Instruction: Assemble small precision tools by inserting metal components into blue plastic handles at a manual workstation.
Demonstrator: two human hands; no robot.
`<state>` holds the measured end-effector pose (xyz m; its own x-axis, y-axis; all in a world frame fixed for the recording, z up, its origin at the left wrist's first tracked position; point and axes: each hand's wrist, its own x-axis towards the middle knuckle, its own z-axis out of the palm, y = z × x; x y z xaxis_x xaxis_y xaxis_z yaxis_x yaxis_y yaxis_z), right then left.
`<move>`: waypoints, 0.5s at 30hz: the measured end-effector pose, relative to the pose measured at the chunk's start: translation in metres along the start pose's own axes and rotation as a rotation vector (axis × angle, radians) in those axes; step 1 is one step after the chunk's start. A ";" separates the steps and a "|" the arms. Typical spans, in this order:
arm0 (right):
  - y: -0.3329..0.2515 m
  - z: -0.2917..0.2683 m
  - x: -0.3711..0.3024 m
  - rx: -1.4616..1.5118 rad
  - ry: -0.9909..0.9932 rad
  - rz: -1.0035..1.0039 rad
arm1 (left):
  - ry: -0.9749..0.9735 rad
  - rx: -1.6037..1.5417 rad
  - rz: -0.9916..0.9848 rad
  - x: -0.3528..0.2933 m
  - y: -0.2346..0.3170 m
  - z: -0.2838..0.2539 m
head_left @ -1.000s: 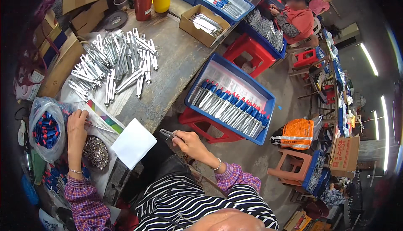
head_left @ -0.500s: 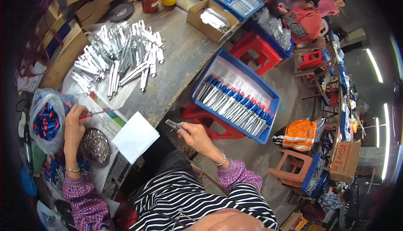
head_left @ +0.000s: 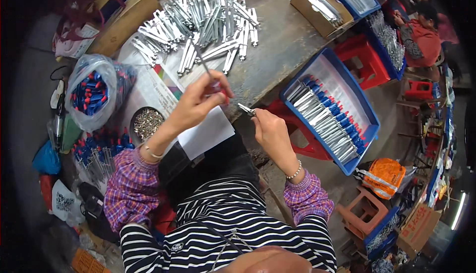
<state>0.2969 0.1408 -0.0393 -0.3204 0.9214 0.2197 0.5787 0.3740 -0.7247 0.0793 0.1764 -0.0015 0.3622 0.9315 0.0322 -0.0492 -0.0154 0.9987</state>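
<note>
My left hand [head_left: 196, 105] is closed around a slim tool [head_left: 205, 66] with a dark shaft and a red part, its exact kind unclear. It hovers over the table edge and a white sheet [head_left: 206, 133]. Across from it, my right hand [head_left: 271, 136] pinches a small shiny metal piece [head_left: 244, 108], mostly hidden by the fingers. A small gap separates the two hands. Beside my left forearm stands a dark bowl of tiny metal parts [head_left: 148, 122]. A heap of silvery metal strips [head_left: 208, 22] covers the table beyond.
A clear plastic bag [head_left: 113, 105] of blue and red pieces sits at left, above bundled blue-topped rods [head_left: 94, 159]. On the right, a blue tray [head_left: 373, 130] of similar rods rests on a red stool [head_left: 310, 141]. Farther back are a cardboard box [head_left: 303, 4] and a seated person [head_left: 424, 37].
My left hand has come from beside the bag and bowl to near my right hand, carrying the tool. My right hand still holds the metal piece. The whole view has shifted.
</note>
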 end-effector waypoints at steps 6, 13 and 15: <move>-0.003 0.005 -0.001 -0.109 -0.054 -0.016 | 0.069 0.015 0.089 -0.002 0.002 0.021; -0.009 0.005 -0.004 -0.160 -0.067 -0.028 | 0.063 0.260 0.221 -0.007 -0.027 0.035; -0.010 0.006 -0.002 -0.168 -0.055 -0.011 | 0.063 0.229 0.110 -0.005 -0.023 0.024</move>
<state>0.2867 0.1345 -0.0363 -0.3658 0.9116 0.1875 0.6903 0.4008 -0.6024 0.1010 0.1635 -0.0237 0.3078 0.9402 0.1457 0.1294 -0.1931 0.9726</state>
